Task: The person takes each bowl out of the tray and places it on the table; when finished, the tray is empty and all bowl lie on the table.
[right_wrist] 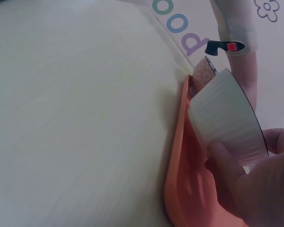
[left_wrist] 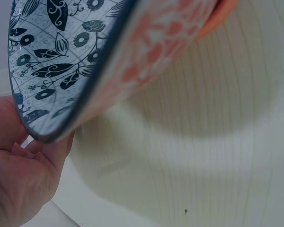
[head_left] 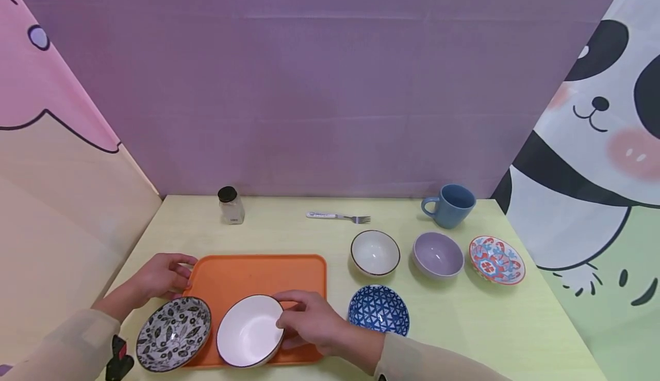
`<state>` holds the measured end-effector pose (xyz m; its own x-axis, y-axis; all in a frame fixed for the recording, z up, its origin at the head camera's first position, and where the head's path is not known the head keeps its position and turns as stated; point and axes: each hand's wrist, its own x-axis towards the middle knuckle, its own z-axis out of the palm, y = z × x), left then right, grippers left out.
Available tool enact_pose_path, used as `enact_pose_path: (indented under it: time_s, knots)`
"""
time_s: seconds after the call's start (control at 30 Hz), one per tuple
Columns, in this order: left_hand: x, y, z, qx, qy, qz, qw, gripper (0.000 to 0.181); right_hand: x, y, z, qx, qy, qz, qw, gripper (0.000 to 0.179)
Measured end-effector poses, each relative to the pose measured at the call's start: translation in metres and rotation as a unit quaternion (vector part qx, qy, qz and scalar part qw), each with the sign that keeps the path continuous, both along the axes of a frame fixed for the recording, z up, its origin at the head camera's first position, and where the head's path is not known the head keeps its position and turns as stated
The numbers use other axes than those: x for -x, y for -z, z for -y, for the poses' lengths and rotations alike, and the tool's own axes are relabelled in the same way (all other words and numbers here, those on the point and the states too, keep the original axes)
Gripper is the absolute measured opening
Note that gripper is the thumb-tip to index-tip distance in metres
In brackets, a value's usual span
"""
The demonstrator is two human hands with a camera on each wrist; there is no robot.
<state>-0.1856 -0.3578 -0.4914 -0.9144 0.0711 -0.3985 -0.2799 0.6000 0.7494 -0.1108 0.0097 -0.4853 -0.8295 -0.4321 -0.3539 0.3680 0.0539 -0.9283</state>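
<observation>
My right hand (head_left: 311, 321) grips the right side of a white bowl (head_left: 248, 332) with a dark rim. The bowl is tilted over the front part of an orange tray (head_left: 242, 272). At the tray's left edge is my left hand (head_left: 160, 278), its fingers bent against the rim; whether they grip it is hidden. Just in front of this hand, a black-and-white floral bowl (head_left: 174, 333) tilts across the tray's left side. In the left wrist view, the floral bowl (left_wrist: 61, 61) partly covers the left hand (left_wrist: 23, 175), and its patterned reddish outside shows.
Right of the tray are a blue triangle-patterned bowl (head_left: 378, 311), a white bowl (head_left: 375, 253), a purple bowl (head_left: 438, 255) and a red-and-blue patterned dish (head_left: 497, 260). Farther back stand a black-lidded jar (head_left: 231, 206), a fork (head_left: 337, 216) and a blue mug (head_left: 454, 206).
</observation>
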Motion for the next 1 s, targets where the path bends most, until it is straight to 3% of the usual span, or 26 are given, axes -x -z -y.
enact_pose_path:
  time_s: [0.4, 0.77, 1.0]
  knots:
    - [0.0, 0.0, 0.001, -0.01, 0.0, 0.004, 0.9999, 0.057, 0.008, -0.018, -0.021, 0.042, 0.008, -0.004, 0.9991, 0.05]
    - [0.001, 0.003, 0.003, -0.022, 0.001, 0.007, 0.9997, 0.058, 0.02, -0.047, -0.057, 0.046, 0.006, -0.006, 0.9989, 0.053]
    - [0.001, 0.004, 0.003, -0.02, 0.001, 0.004, 0.9998, 0.058, 0.022, -0.057, -0.088, 0.036, 0.011, -0.013, 0.9992, 0.057]
